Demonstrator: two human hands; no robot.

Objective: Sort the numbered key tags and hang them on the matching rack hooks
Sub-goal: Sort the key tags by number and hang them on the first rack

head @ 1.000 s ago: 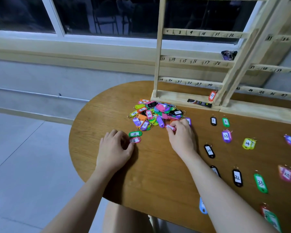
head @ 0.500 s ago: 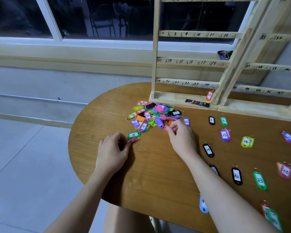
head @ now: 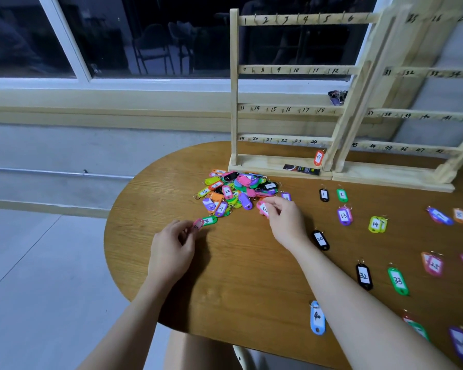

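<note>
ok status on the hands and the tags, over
Left hand pinches a pink tag. Right hand pinches another pink tag. Pile unsorted. Nothing blocking.

Your rack rails (head: 300, 20) read 1 to 24; table tags read 13 (head: 344, 215), 14 (head: 376, 224), 32 (head: 364, 276), 33 (head: 398, 281).

Setting: indoor room, office-like or workroom; exact type cannot be told. Evidence: rounded wood-grain table (head: 225, 276) set against a white-framed window (head: 83, 76), dark outside; pale tiled floor (head: 38, 263); chairs reflected in the glass. Pale wooden numbered hook rack (head: 286, 110) stands on the table.
</note>
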